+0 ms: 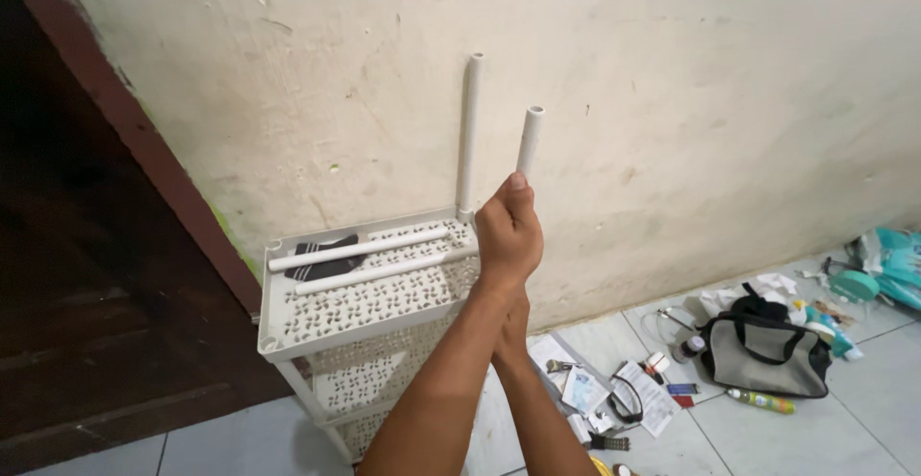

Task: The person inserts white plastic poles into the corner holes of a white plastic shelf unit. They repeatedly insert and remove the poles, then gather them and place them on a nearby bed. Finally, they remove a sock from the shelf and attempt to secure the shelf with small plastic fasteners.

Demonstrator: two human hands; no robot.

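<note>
Against the wall (pixel 672 102), a white plastic rack (pixel 360 318) is standing on the tiled floor (pixel 844 418), and both arms are reaching up to its near right corner. One hand (pixel 508 236) is wrapping tightly around a white tube (pixel 529 140), holding it upright over the top shelf's corner; which hand this is cannot be told for sure, as the forearms are crossing. The other hand (pixel 513 327) is sitting lower, mostly hidden behind the first wrist, so its grip cannot be told.

Judging by how things lie, the assembly is sitting roughly midway. Lower shelves are already stacked beneath the top one. A second tube (pixel 468 135) is already standing in the back right corner. The held tube is being set at the front corner, though whether it is seated in its socket is hidden by the fist. Two more tubes (pixel 369 260) are lying loose on the top shelf beside a dark striped cloth (pixel 321 257), so the left corners are looking unfilled.

Off to the right, a grey bag (pixel 763 353), papers (pixel 638 390) and small bottles are lying scattered on the floor.
</note>
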